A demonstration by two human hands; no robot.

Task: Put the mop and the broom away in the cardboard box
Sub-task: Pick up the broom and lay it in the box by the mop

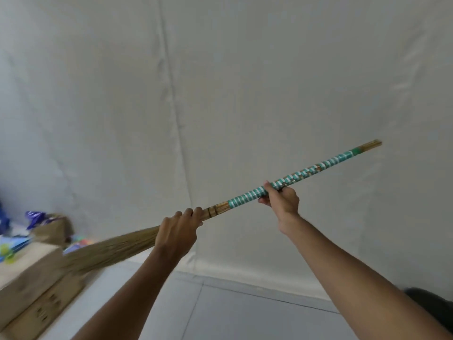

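Both bare hands hold a straw broom in the air, tilted.

The left hand (pixel 177 228) clenches the long straw broom with green-and-white wrapped handle (pixel 247 196) near its bristles; the right hand (pixel 282 198) grasps the wrapped handle higher up. Its bristles hang over the brown cardboard box (pixel 29 276) at lower left; a white fabric backdrop (pixel 245 82) hangs behind.

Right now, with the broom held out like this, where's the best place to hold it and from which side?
Hold the broom on its stiff, taped green-and-white handle, coming from below and toward the person, as the right hand does. That part is slim, straight and firm. The left hand steadies the bound neck just above the soft loose bristles, which would flex under a grip. Two spread holds likely control the long tilted stick best.
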